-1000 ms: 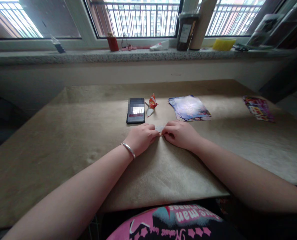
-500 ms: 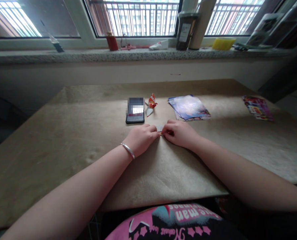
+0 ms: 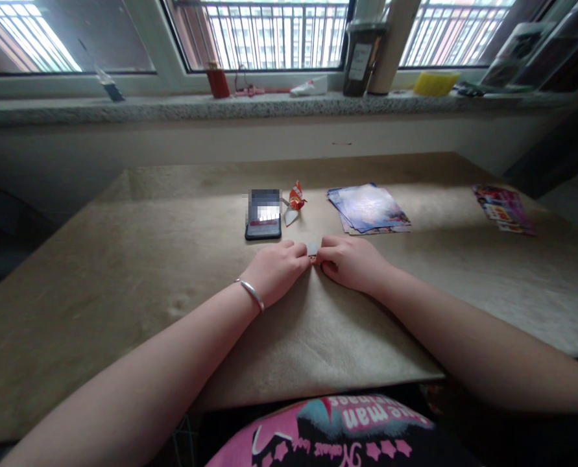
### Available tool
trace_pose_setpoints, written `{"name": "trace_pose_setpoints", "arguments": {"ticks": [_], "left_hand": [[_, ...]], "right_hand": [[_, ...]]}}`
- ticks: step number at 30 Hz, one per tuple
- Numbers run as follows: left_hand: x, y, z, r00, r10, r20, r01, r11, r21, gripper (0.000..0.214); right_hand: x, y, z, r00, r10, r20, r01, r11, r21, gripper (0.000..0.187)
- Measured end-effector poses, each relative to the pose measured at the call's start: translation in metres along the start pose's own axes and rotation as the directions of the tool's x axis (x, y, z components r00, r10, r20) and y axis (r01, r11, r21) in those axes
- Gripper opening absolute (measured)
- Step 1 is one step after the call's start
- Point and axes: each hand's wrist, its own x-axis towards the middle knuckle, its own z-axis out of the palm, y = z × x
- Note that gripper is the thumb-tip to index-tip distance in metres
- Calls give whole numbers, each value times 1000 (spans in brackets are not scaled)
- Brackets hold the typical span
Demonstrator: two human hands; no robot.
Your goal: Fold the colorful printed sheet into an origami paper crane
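Observation:
My left hand (image 3: 276,269) and my right hand (image 3: 351,263) rest side by side on the tan table cover (image 3: 123,272), fingertips meeting. Both pinch a small folded piece of paper (image 3: 312,249), pale with a red edge, pressed against the table. Most of the paper is hidden under the fingers. A silver bangle (image 3: 251,292) circles my left wrist. A finished red and white folded paper figure (image 3: 295,200) stands just beyond the hands.
A dark phone (image 3: 263,217) lies beside the paper figure. A stack of bluish printed sheets (image 3: 369,207) sits to the right, and a colourful sheet (image 3: 503,207) lies far right. The stone windowsill (image 3: 172,107) holds a red cup (image 3: 218,81), a dark jar (image 3: 359,58) and a yellow box (image 3: 434,84).
The fingers have shifted slightly on the small paper and the hands have closed a little tighter together. Nothing else has moved.

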Motion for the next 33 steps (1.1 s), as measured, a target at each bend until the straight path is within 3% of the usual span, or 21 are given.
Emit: {"name": "trace_pose_setpoints", "arguments": {"ticks": [11, 33], "left_hand": [[0, 4, -6, 998, -30, 52, 30, 1000, -9, 16], [-2, -2, 0, 1000, -16, 26, 17, 999, -47, 21]], "right_hand": [[0, -4, -12, 998, -3, 67, 8, 997, -73, 22], [-4, 15, -19, 991, -10, 133, 6, 999, 35, 22]]}}
